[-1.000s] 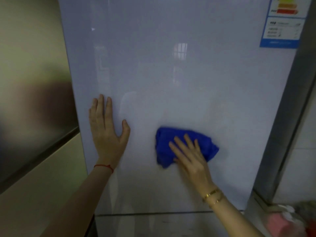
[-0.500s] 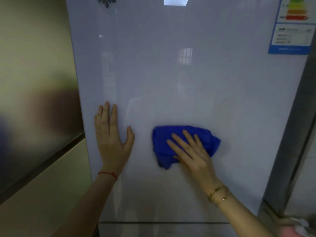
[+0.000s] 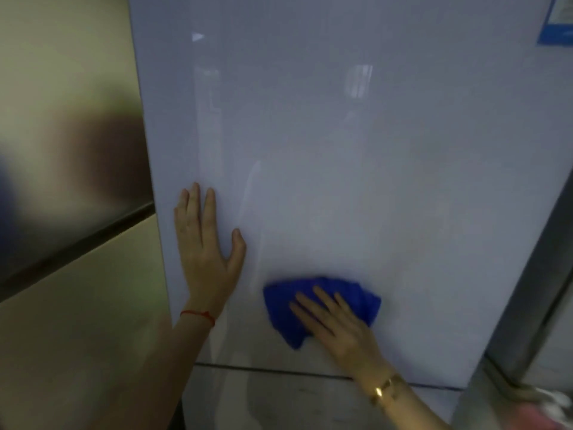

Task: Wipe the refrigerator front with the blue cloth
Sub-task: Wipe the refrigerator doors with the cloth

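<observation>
Blue cloth sits under our flat right hand, left hand flat beside it on the refrigerator front; we think lots stays unwiped above.

No readable text. Blue-bordered sticker at 1 o'clock on the refrigerator front, cut off by the frame edge, print too blurred.

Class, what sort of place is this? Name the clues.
Probably a home kitchen: a tall glossy fridge door with a blue label, being wiped with a blue cloth.
</observation>
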Motion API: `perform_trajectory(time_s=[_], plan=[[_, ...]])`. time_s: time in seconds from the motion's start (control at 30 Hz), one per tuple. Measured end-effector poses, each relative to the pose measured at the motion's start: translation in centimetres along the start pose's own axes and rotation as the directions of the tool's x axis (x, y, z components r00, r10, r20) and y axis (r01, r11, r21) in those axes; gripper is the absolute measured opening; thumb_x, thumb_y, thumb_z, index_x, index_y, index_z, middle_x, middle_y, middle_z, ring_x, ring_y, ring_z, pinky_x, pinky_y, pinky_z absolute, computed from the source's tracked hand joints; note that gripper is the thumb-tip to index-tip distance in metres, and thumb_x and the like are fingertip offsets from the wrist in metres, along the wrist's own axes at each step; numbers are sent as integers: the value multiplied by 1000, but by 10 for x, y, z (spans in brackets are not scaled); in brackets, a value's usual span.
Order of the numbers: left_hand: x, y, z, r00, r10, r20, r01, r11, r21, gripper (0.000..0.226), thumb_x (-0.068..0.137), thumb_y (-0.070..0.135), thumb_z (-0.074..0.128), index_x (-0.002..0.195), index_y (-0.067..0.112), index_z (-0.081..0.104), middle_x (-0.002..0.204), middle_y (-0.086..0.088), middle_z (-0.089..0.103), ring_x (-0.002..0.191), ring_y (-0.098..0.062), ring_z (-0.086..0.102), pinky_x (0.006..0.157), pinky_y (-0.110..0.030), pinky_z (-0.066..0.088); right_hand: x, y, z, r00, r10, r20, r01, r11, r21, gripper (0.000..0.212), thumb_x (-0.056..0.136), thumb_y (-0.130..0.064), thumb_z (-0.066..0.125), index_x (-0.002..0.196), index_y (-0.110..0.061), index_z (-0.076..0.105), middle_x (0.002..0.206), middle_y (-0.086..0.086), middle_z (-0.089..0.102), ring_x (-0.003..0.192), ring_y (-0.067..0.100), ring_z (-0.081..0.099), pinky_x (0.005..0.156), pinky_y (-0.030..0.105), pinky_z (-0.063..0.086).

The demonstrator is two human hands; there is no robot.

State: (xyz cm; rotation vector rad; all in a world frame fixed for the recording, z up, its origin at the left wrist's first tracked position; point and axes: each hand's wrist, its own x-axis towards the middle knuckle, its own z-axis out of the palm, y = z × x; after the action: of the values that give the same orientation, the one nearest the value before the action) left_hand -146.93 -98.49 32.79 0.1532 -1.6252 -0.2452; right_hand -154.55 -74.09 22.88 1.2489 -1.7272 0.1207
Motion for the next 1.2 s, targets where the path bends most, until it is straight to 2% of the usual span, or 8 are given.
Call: perform_trajectory(time_s=[0.1,0.17,0.3,0.33,0.53,0.73,1.03,1.2], plan=[[-60,-19,-2,999,5,43,-6,1000,21,61,94,21,53,146,-5,35,156,-24,30,149,-39,23,122,-58,22,-60,8,6,994,111,5,-110,992,-57,48,103,-22,25,149,-30,22,159,-13,12,150,16,9,121,35,14],[-93,-34,-4,998,22,63,-25,999,32,60,93,22,52,145,-5,37,155,-25,30,148,-40,23,121,-58,22,-46,22,-2,956,252,-149,-262,964,-52,53,99,-16,33,149,-31,23,159,-13,13,150,20,10,123,39,7],[-133,-53,-3,999,42,34,-43,999,28,59,91,18,54,144,-6,39,153,-25,33,147,-40,26,123,-51,22,32,18,-15,726,497,-475,-464,864,194,37,100,-17,48,137,-15,47,149,2,36,146,30,21,122,45,7],[-142,-58,-2,999,46,20,-46,999,28,59,91,18,53,143,-5,39,153,-25,33,147,-40,26,123,-51,22,39,9,-10,721,490,-489,-457,868,196,37,99,-16,50,135,-14,49,147,4,38,145,31,23,122,45,7],[-218,-95,-1,998,62,-23,-62,998,10,59,93,19,52,146,-2,37,156,-21,31,149,-36,26,122,-53,25,-75,-82,86,984,103,-149,-107,994,-19,41,100,-15,39,140,-20,44,150,-1,40,147,22,21,124,38,9],[-320,-135,-9,995,90,32,-88,994,-63,58,94,17,51,147,0,35,158,-15,30,151,-30,23,121,-55,26,-98,-112,99,926,274,-262,-205,943,261,38,99,-20,43,137,-16,49,148,0,43,146,21,26,124,42,13],[-431,-165,5,997,79,17,-78,995,-56,62,95,28,46,152,7,28,163,-3,17,154,-24,15,127,-31,13,-271,-206,243,992,-17,-128,-1,991,-135,53,91,-27,61,141,-25,43,152,-2,38,145,22,28,119,41,26],[-445,-165,11,997,78,-20,-79,995,-52,61,96,26,47,150,5,31,162,-8,21,153,-26,17,126,-41,19,-237,-172,205,928,204,-311,-237,969,-72,43,101,-27,35,144,-24,37,153,1,36,148,25,18,124,39,7]])
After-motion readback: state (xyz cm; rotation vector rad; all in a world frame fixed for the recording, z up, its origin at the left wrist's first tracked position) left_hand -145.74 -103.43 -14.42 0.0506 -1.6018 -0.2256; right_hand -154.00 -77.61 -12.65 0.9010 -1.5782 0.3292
